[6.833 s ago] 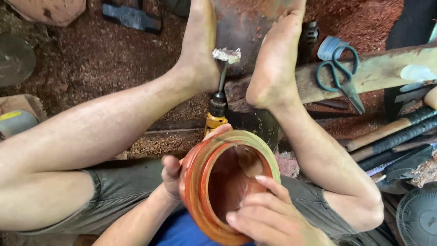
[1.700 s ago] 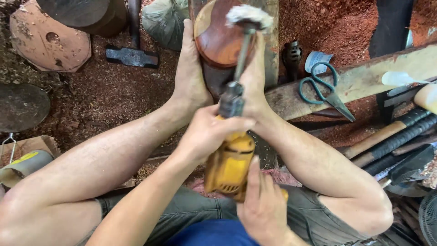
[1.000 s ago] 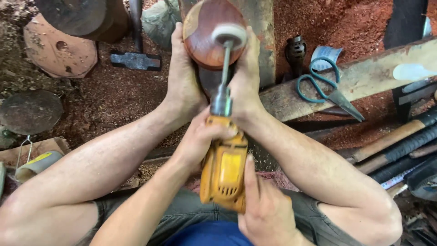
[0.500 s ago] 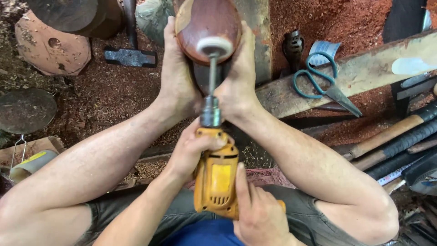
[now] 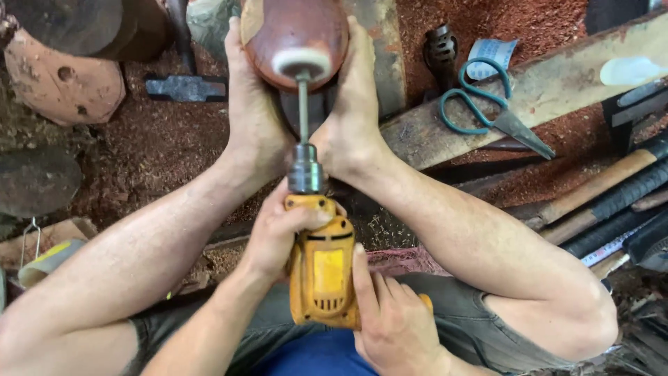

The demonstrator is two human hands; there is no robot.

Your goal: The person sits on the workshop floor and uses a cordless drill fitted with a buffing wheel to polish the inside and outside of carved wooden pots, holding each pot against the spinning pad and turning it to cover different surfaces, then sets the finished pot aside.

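Reddish sawdust floor point(image 5: 174, 160); wooden plank point(image 5: 557, 90) at right; even daylight.

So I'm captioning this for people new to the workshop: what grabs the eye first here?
First, the yellow power drill at centre, gripped by the left hand and right hand, its white buffing pad against a reddish wooden bowl. Just as striking, two bare feet clamp that bowl. Teal scissors lie on a plank at right.
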